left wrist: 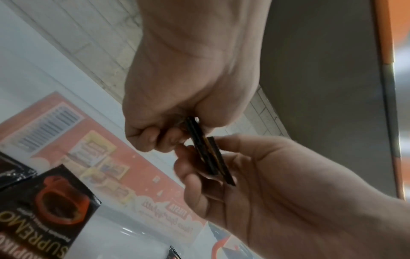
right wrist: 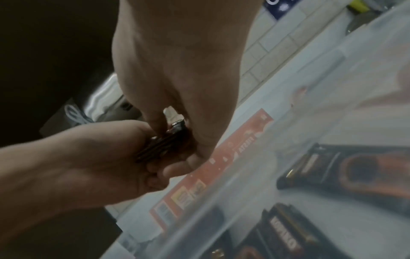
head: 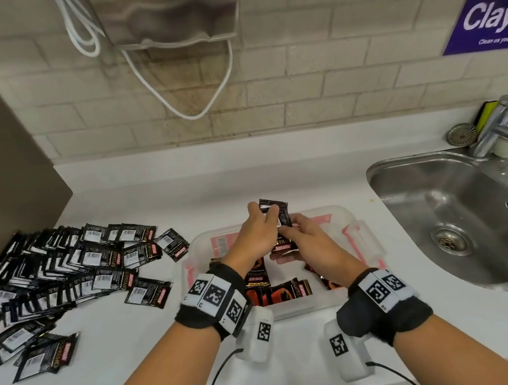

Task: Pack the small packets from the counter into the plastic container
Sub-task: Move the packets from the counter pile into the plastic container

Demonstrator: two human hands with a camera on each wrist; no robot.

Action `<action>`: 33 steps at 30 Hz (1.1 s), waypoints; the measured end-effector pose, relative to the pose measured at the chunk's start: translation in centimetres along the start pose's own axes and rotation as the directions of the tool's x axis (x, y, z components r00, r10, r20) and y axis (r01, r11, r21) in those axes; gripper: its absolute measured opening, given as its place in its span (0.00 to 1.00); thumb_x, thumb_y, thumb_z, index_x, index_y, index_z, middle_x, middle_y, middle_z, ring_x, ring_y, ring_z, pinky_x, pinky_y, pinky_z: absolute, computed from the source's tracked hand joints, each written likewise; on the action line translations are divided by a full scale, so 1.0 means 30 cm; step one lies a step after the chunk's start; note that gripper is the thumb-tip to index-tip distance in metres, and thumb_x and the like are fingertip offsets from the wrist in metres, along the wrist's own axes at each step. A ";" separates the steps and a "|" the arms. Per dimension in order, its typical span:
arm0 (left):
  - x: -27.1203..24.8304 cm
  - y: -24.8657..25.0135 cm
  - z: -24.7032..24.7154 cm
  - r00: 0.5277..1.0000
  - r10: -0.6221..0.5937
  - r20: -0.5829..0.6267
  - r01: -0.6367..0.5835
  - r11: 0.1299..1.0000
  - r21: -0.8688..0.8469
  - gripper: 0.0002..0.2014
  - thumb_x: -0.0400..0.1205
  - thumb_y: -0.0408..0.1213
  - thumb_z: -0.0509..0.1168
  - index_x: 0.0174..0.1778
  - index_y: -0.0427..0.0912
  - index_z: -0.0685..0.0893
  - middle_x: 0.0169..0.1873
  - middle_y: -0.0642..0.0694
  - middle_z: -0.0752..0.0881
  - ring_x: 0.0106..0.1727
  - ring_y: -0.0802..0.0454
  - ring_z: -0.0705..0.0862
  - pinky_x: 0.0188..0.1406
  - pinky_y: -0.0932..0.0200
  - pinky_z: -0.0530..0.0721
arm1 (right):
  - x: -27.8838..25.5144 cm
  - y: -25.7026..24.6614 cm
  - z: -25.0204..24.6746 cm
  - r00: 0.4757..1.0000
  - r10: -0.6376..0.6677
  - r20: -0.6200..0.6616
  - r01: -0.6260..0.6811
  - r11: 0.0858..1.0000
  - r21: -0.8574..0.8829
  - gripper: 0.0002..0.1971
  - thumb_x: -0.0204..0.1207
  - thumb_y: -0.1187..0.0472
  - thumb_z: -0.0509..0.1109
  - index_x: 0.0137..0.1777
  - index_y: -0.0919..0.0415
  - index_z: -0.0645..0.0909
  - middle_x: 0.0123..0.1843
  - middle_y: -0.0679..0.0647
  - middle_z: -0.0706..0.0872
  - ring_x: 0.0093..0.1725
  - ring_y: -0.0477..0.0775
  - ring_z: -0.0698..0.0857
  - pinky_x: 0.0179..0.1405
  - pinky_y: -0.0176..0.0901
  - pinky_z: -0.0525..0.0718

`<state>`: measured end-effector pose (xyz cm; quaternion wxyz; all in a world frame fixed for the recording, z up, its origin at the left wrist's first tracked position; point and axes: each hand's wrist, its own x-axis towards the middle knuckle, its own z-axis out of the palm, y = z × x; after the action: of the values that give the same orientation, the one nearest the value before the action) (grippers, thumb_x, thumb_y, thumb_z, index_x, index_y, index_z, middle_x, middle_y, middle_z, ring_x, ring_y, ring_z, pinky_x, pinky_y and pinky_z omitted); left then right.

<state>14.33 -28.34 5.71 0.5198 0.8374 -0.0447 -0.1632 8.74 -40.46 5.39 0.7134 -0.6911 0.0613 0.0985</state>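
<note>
Above the far half of the clear plastic container (head: 355, 237), both hands meet around a small stack of coffee sachets (head: 277, 216). Fingers of the left hand (head: 254, 236) curl over the stack's upper edge and pinch it; the right hand (head: 310, 243) cups it from below, fingers bent round its lower edge. Both wrist views show the sachets edge-on, several pressed flat together, which suggests the person is squaring them into a tidy bundle so they pack on edge and take less room.

Inside the container, loose sachets (head: 278, 290) lie flat near its 6 o'clock side, printed faces up, over a pink label on the floor. At 9 o'clock from the container, well apart on the white worktop (head: 133, 366), a large spread of unpacked sachets (head: 62, 278) overlaps in rows, barcode sides up, so most of the job seems to remain. A steel sink (head: 464, 215) sits at 3 o'clock.
</note>
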 end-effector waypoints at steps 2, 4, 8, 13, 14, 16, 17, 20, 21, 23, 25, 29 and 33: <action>-0.003 0.000 0.001 0.998 -0.045 0.042 0.047 0.999 -0.025 0.15 0.91 0.51 0.50 0.64 0.44 0.62 0.45 0.47 0.81 0.43 0.55 0.83 0.33 0.58 0.77 | 0.004 -0.002 -0.006 0.997 0.004 -0.072 -0.006 1.000 -0.031 0.11 0.89 0.64 0.58 0.68 0.65 0.72 0.48 0.60 0.86 0.39 0.53 0.88 0.41 0.44 0.88; -0.005 -0.006 -0.002 0.996 -0.048 0.069 0.047 0.999 0.014 0.13 0.88 0.48 0.57 0.63 0.44 0.67 0.44 0.49 0.81 0.41 0.57 0.81 0.31 0.59 0.73 | 0.012 0.003 -0.022 0.992 0.015 -0.126 -0.034 0.988 -0.149 0.10 0.89 0.63 0.58 0.66 0.64 0.72 0.45 0.57 0.86 0.37 0.50 0.86 0.36 0.40 0.83; -0.005 -0.023 -0.005 0.998 -0.016 0.057 0.006 0.984 0.176 0.08 0.84 0.41 0.68 0.42 0.46 0.76 0.34 0.48 0.85 0.28 0.58 0.82 0.27 0.62 0.75 | 0.027 0.037 -0.037 0.991 0.074 -0.111 -0.104 0.952 -0.287 0.05 0.88 0.62 0.57 0.53 0.58 0.75 0.42 0.57 0.86 0.33 0.48 0.82 0.30 0.39 0.76; -0.014 -0.015 -0.009 0.986 -0.147 0.081 0.127 0.970 0.208 0.09 0.80 0.34 0.74 0.48 0.36 0.80 0.38 0.35 0.91 0.34 0.47 0.92 0.41 0.51 0.92 | 0.058 0.106 -0.040 0.978 0.173 -0.118 -0.205 0.899 -0.387 0.10 0.86 0.65 0.57 0.44 0.58 0.76 0.37 0.57 0.84 0.33 0.51 0.81 0.32 0.43 0.80; -0.015 -0.010 -0.008 0.981 -0.175 0.078 0.155 0.963 0.219 0.14 0.80 0.34 0.75 0.55 0.32 0.80 0.39 0.34 0.91 0.36 0.45 0.93 0.44 0.49 0.93 | 0.066 0.116 -0.041 0.975 0.188 -0.116 -0.219 0.896 -0.386 0.11 0.85 0.67 0.57 0.42 0.60 0.77 0.36 0.58 0.84 0.32 0.52 0.82 0.33 0.44 0.81; -0.014 -0.005 -0.009 0.978 -0.201 0.058 0.178 0.946 0.273 0.24 0.79 0.36 0.76 0.66 0.30 0.74 0.47 0.33 0.90 0.40 0.43 0.93 0.44 0.50 0.92 | 0.084 0.131 -0.040 0.970 0.220 -0.107 -0.244 0.891 -0.382 0.12 0.84 0.69 0.56 0.40 0.63 0.78 0.35 0.61 0.82 0.29 0.52 0.81 0.31 0.44 0.80; -0.017 -0.002 -0.010 0.980 -0.192 0.048 0.168 0.934 0.316 0.27 0.79 0.37 0.76 0.68 0.32 0.71 0.52 0.33 0.88 0.43 0.42 0.92 0.45 0.50 0.92 | 0.092 0.136 -0.040 0.966 0.233 -0.110 -0.258 0.876 -0.407 0.12 0.83 0.70 0.56 0.40 0.64 0.78 0.35 0.61 0.82 0.29 0.53 0.80 0.30 0.44 0.79; -0.019 0.004 -0.008 0.988 -0.124 0.094 0.055 0.842 0.537 0.24 0.80 0.39 0.74 0.67 0.36 0.73 0.56 0.39 0.84 0.53 0.41 0.87 0.43 0.53 0.85 | 0.113 0.142 -0.034 0.956 0.260 -0.133 -0.288 0.765 -0.576 0.08 0.84 0.66 0.58 0.46 0.64 0.77 0.37 0.56 0.81 0.32 0.51 0.79 0.31 0.42 0.76; -0.019 0.003 -0.007 0.987 -0.109 0.117 0.021 0.812 0.583 0.21 0.80 0.39 0.73 0.64 0.36 0.76 0.55 0.40 0.85 0.53 0.43 0.86 0.44 0.52 0.84 | 0.118 0.141 -0.030 0.955 0.263 -0.138 -0.289 0.715 -0.636 0.08 0.85 0.64 0.59 0.45 0.63 0.76 0.37 0.54 0.80 0.33 0.50 0.78 0.30 0.40 0.75; -0.017 -0.001 -0.009 0.984 -0.103 0.142 -0.006 0.788 0.615 0.14 0.81 0.38 0.72 0.59 0.37 0.82 0.53 0.41 0.87 0.54 0.43 0.87 0.52 0.49 0.86 | 0.128 0.140 -0.019 0.956 0.257 -0.143 -0.277 0.624 -0.731 0.15 0.87 0.58 0.59 0.38 0.61 0.73 0.35 0.52 0.78 0.32 0.47 0.76 0.27 0.38 0.72; -0.017 -0.004 -0.023 0.982 -0.109 0.152 -0.015 0.766 0.643 0.11 0.81 0.36 0.71 0.56 0.36 0.85 0.52 0.40 0.88 0.54 0.42 0.88 0.55 0.47 0.87 | 0.129 0.135 -0.005 0.961 0.233 -0.148 -0.257 0.558 -0.789 0.19 0.88 0.54 0.58 0.35 0.61 0.71 0.34 0.52 0.76 0.32 0.47 0.75 0.26 0.39 0.70; -0.016 -0.015 -0.071 0.981 -0.110 0.161 -0.031 0.726 0.687 0.09 0.81 0.33 0.68 0.55 0.35 0.86 0.55 0.40 0.89 0.54 0.43 0.87 0.55 0.49 0.87 | 0.118 0.125 0.007 0.974 0.175 -0.142 -0.209 0.469 -0.858 0.21 0.86 0.55 0.58 0.30 0.60 0.69 0.44 0.62 0.81 0.42 0.57 0.79 0.41 0.43 0.78; -0.039 -0.007 -0.082 0.947 -0.102 0.304 -0.152 0.692 0.706 0.14 0.83 0.33 0.68 0.64 0.38 0.85 0.61 0.42 0.86 0.56 0.45 0.84 0.53 0.54 0.81 | 0.104 0.125 0.014 0.979 0.160 -0.126 -0.181 0.405 -0.896 0.18 0.83 0.58 0.62 0.31 0.58 0.68 0.47 0.62 0.84 0.47 0.59 0.81 0.42 0.41 0.79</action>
<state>14.00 -25.86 6.79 0.1372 0.9350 -0.2003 -0.2585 10.91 -39.77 1.05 0.2169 -0.9563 0.0758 0.1811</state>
